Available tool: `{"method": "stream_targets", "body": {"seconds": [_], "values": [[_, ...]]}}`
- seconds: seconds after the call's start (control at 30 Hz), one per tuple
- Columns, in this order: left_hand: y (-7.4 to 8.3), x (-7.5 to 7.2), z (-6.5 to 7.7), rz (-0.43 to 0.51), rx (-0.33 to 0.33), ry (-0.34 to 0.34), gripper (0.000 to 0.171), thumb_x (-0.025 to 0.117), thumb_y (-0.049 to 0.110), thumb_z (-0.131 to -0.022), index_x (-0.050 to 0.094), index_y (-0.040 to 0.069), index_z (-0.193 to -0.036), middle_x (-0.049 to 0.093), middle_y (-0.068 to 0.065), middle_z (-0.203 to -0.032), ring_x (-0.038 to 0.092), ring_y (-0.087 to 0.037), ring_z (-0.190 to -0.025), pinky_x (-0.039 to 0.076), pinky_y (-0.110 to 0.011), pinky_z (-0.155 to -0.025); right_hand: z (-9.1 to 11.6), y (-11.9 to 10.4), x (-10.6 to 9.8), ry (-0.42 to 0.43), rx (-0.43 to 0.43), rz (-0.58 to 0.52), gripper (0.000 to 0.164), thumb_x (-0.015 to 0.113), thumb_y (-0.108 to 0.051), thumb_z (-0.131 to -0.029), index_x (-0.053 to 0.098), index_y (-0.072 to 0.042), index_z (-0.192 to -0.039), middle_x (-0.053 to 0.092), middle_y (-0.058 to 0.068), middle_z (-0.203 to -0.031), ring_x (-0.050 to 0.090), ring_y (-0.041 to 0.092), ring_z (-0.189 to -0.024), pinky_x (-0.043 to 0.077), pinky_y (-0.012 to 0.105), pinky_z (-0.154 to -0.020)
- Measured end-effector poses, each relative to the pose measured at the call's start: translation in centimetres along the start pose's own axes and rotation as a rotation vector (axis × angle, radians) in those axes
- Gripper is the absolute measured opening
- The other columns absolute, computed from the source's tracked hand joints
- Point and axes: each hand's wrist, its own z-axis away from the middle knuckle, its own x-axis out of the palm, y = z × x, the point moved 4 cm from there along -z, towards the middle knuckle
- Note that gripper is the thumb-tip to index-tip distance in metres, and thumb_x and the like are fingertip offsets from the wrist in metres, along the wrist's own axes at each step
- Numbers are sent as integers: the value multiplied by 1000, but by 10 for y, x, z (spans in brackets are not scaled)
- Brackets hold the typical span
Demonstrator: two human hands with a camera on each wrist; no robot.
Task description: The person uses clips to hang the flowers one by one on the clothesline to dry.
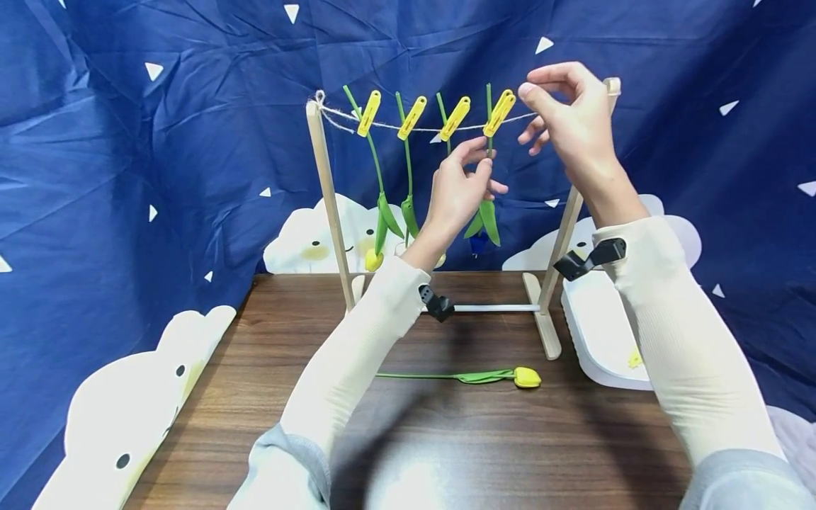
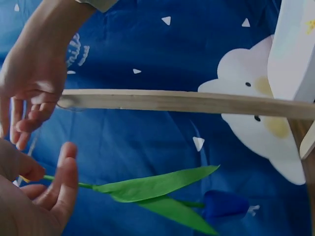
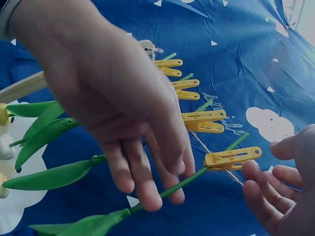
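Note:
Several artificial tulips hang upside down from a string [image 1: 389, 126], each stem held by a yellow clothespin. At the right end hangs a blue tulip [image 2: 226, 205] with green leaves [image 2: 157, 184], its stem in the last clothespin [image 3: 231, 158]. My left hand [image 1: 460, 180] is just below that clothespin, its loosely extended fingers overlapping the stem in the head and right wrist views. To the right of the same clothespin, my right hand [image 1: 570, 113] is held up with loosely bent fingers, apart from it and with nothing between them.
The string spans a wooden frame [image 1: 328, 191] standing on the brown table [image 1: 510, 439]. A yellow tulip [image 1: 526, 377] lies across the table in front. On the right is a white tray [image 1: 602, 312] with a yellow piece [image 1: 635, 358] inside. Blue cloth [image 1: 191, 142] hangs behind.

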Motion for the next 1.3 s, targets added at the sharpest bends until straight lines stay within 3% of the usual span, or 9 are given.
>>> {"method": "stream_targets", "body": {"seconds": [0.17, 0.33, 0.47, 0.6, 0.7, 0.9, 1.07, 1.3], "values": [[7, -7, 12, -118, 47, -5, 47, 52, 9, -109, 50, 7, -156, 66, -6, -147, 80, -14, -84, 62, -26, -71, 4, -6, -9, 63, -58, 58, 7, 75, -8, -98, 72, -12, -104, 66, 2, -101, 61, 9, -45, 46, 18, -42], [15, -18, 27, -162, 133, 1, 38, 53, 6, -107, 59, 3, -145, 72, -12, -132, 78, -13, -79, 60, -21, -70, 9, -7, -20, 58, -46, 121, 5, 73, -9, -99, 72, -13, -95, 69, -1, -89, 57, 8, -41, 42, 18, -40], [19, -29, 39, -200, 215, -13, 29, 54, 5, -106, 66, 2, -133, 74, -12, -117, 73, -11, -73, 59, -23, -68, 13, -4, -32, -35, -17, 238, 7, 73, -14, -101, 72, -12, -94, 71, -4, -82, 56, 8, -41, 42, 18, -40], [13, -41, 51, -206, 250, -44, 23, 56, 7, -106, 70, 3, -123, 76, -10, -105, 71, -10, -68, 59, -26, -64, 21, 4, -47, -197, 27, 405, 18, 73, -21, -102, 71, -5, -95, 70, -8, -73, 55, 12, -41, 41, 22, -42], [3, -51, 59, -206, 218, -76, 21, 55, 8, -106, 71, 4, -120, 76, -10, -98, 71, -14, -67, 59, -27, -65, 27, 15, -59, -309, 62, 584, 27, 72, -28, -103, 71, -2, -97, 70, -6, -68, 58, 14, -46, 43, 24, -47], [-21, -64, 74, -235, 173, -139, 23, 52, 5, -104, 72, 3, -116, 76, -11, -92, 72, -25, -68, 55, -26, -61, 39, 43, -88, -456, 168, 899, 36, 69, -44, -104, 75, -9, -96, 67, 4, -62, 59, 18, -51, 42, 30, -48], [-39, -69, 86, -260, 161, -192, 24, 52, 5, -102, 73, 1, -114, 76, -13, -89, 71, -20, -64, 56, -25, -61, 48, 64, -114, -528, 249, 983, 35, 66, -44, -106, 75, -10, -99, 67, 5, -63, 56, 21, -51, 43, 31, -46], [-66, -73, 106, -369, 119, -263, 23, 53, 9, -103, 74, 5, -112, 76, -9, -86, 69, -13, -63, 56, -26, -61, 61, 93, -143, -577, 322, 1030, 31, 63, -36, -108, 74, -7, -102, 70, 2, -74, 62, 20, -56, 45, 32, -47]]}}
